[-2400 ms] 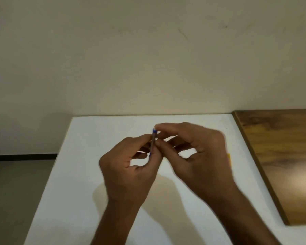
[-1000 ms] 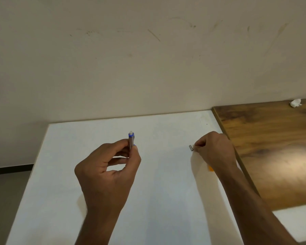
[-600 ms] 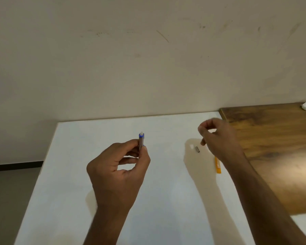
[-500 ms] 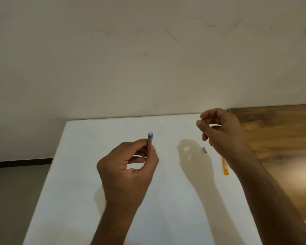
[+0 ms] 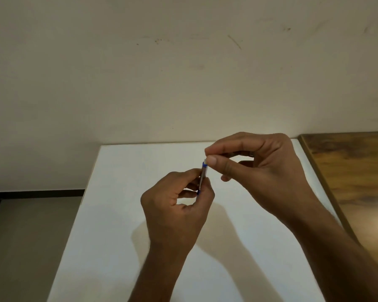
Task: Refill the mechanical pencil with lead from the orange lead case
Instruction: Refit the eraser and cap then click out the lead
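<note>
My left hand holds the mechanical pencil upright over the white table, fingers closed round its lower barrel. The barrel is grey with a blue ring and a white tip at the top. My right hand has come in from the right, and its thumb and forefinger pinch that white top end. The orange lead case and the small metal cap do not show; my right hand and forearm cover the spot where they lay.
The white table runs back to a beige wall. A brown wooden tabletop adjoins it on the right. Grey floor lies beyond the table's left edge.
My right hand set a small metal cap on the table by the orange case, then swung left to the pencil's top. The left hand kept the pencil upright.
</note>
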